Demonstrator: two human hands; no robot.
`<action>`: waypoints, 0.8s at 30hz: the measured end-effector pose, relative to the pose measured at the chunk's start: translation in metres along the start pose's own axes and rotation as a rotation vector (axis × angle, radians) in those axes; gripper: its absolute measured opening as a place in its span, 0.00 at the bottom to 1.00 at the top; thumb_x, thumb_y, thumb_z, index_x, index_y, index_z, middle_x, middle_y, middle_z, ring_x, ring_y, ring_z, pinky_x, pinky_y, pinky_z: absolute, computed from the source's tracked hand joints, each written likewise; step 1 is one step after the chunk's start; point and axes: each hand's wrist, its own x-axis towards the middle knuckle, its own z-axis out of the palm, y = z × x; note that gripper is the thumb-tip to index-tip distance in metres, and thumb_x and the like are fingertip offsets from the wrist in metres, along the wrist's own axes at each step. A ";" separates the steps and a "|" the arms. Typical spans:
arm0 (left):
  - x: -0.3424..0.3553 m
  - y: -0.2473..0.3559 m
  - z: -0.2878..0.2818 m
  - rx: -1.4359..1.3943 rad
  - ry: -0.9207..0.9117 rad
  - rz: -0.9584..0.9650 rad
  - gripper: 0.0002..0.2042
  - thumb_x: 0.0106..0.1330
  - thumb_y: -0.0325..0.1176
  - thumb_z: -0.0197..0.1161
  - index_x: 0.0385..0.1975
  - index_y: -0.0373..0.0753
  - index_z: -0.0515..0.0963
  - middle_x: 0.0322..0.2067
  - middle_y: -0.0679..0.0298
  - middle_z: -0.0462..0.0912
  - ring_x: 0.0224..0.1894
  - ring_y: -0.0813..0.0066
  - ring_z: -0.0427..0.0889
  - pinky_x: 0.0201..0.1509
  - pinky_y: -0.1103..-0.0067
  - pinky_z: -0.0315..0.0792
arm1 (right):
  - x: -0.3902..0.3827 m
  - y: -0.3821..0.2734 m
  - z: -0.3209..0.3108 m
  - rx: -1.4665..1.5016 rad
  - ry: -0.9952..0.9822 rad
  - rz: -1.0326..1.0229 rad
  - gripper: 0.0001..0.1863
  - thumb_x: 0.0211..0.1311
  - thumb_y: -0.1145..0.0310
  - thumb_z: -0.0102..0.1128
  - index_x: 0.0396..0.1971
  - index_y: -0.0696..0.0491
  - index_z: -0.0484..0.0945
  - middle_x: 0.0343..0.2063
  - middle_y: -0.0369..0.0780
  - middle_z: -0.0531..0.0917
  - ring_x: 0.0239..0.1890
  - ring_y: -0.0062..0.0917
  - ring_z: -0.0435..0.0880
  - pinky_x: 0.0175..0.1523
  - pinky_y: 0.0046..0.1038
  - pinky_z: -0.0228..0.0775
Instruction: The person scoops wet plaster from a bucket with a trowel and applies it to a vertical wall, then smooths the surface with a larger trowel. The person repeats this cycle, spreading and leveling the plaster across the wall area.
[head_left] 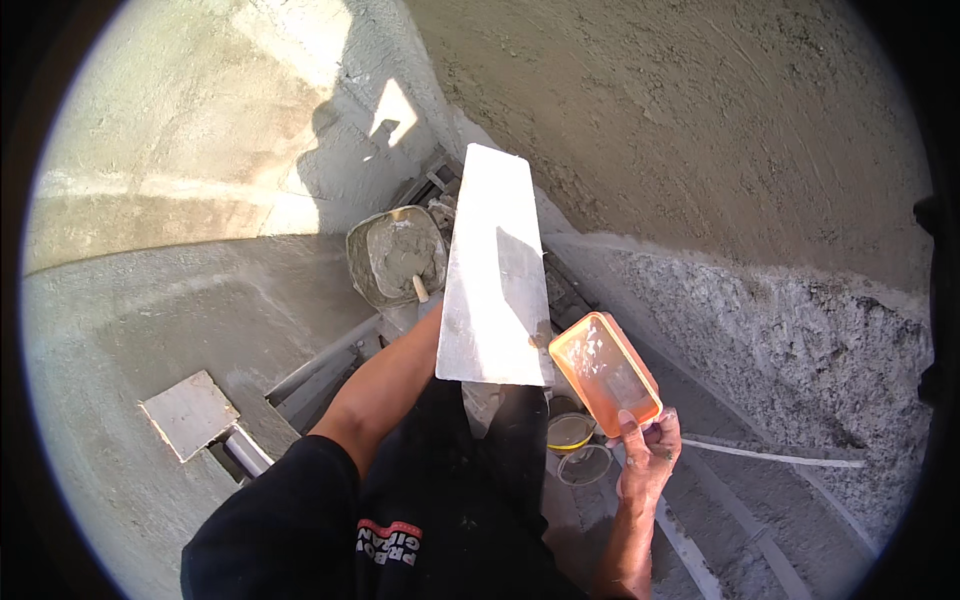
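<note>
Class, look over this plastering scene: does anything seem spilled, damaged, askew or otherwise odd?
Nothing looks spilled or broken. The right hand holds an orange tray tilted over the corner of a flat board. The left hand is hidden beneath that board. A mortar pan sits beyond with a tool handle poking out.

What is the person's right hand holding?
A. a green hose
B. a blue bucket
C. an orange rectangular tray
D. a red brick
C: the right hand grips the near corner of an orange rectangular tray, tilted beside the long flat float board.
</note>
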 end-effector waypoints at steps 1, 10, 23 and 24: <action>-0.005 0.005 0.007 -0.017 -0.013 0.000 0.20 0.75 0.41 0.50 0.58 0.35 0.75 0.50 0.57 0.83 0.51 0.63 0.83 0.56 0.68 0.78 | -0.005 -0.010 0.003 -0.057 -0.020 -0.032 0.12 0.61 0.76 0.70 0.34 0.53 0.72 0.40 0.38 0.81 0.31 0.16 0.80 0.31 0.18 0.77; -0.041 0.038 0.049 -0.141 -0.107 0.022 0.19 0.75 0.40 0.51 0.58 0.36 0.75 0.50 0.57 0.83 0.51 0.63 0.83 0.56 0.68 0.77 | -0.031 -0.074 0.045 -0.221 -0.111 -0.304 0.12 0.61 0.79 0.67 0.32 0.53 0.70 0.41 0.38 0.79 0.34 0.16 0.79 0.34 0.20 0.77; -0.083 0.068 0.042 -0.203 -0.192 0.012 0.18 0.76 0.39 0.51 0.58 0.36 0.75 0.50 0.57 0.83 0.51 0.64 0.83 0.56 0.69 0.77 | 0.028 -0.099 0.142 -0.142 -0.155 -0.289 0.11 0.60 0.74 0.69 0.28 0.52 0.72 0.24 0.35 0.77 0.20 0.17 0.75 0.24 0.21 0.70; -0.084 0.070 0.041 -0.201 -0.193 0.013 0.18 0.76 0.39 0.51 0.58 0.36 0.75 0.50 0.57 0.83 0.51 0.64 0.83 0.56 0.69 0.77 | 0.035 -0.098 0.151 -0.130 -0.168 -0.328 0.11 0.60 0.73 0.69 0.27 0.52 0.72 0.23 0.35 0.77 0.19 0.17 0.74 0.24 0.21 0.70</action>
